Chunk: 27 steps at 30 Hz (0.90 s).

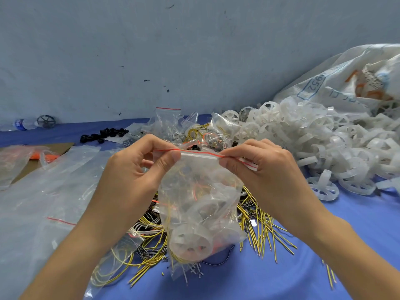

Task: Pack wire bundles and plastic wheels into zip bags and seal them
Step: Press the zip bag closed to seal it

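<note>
Zip bag point(201, 204) is up in the air at the middle of my view, held over the blue table cover point(337, 252) by its top edge. From my end the grip looks like this: left hand point(134, 169) pinches the left end of the red-lined seal strip point(199, 153) between thumb and forefinger, and right hand point(266, 167) pinches the right end the same way. The strip is pulled taut between them. I can't tell whether the seal is pressed closed all the way along.

Inside the bag I can make out a white plastic wheel point(190, 241) sitting at the bottom, with thin yellow and orange wires above it.

Right underneath lies a messy pile of loose wires point(262, 226) - mostly yellow-green, some grey and black. Just behind the hands there's a cluster of filled bags point(194, 128). To the right is a big heap of white wheels point(313, 135) spilling from a printed white sack point(346, 79). On the left is a stack of empty zip bags point(54, 191), and further back some small black parts point(104, 134) - plus a water bottle point(23, 124) lying beside a dark wheel point(46, 121) by the wall.
</note>
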Motion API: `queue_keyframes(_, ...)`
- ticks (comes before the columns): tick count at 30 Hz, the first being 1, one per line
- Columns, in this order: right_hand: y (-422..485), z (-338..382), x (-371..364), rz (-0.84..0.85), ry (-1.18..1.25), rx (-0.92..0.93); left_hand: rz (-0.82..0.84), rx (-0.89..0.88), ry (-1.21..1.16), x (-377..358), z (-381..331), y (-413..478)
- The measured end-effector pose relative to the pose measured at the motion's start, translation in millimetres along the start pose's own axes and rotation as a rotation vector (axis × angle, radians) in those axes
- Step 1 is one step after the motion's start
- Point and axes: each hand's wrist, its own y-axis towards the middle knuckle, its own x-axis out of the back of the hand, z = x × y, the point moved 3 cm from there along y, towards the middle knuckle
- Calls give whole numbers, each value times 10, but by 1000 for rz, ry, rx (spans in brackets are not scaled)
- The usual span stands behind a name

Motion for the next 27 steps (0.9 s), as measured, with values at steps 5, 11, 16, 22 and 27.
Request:
queue_keyframes(5, 16, -95, 17, -7, -26, -16, -18, 26, -17, 73, 84, 18)
queue_keyframes(11, 10, -216, 10, 72, 267, -179, -1, 65, -78, 133, 173, 26)
queue_keyframes(16, -6, -233, 14, 54, 442, -237, 19, 95, -101, 183, 231, 53)
queue_keyframes(22, 46, -169, 67, -33, 467, -193, 126, 97, -21, 197, 122, 108)
queue_keyframes(27, 54, -203, 99, -37, 473, -206, 332, -216, 444, -125, -314, 374)
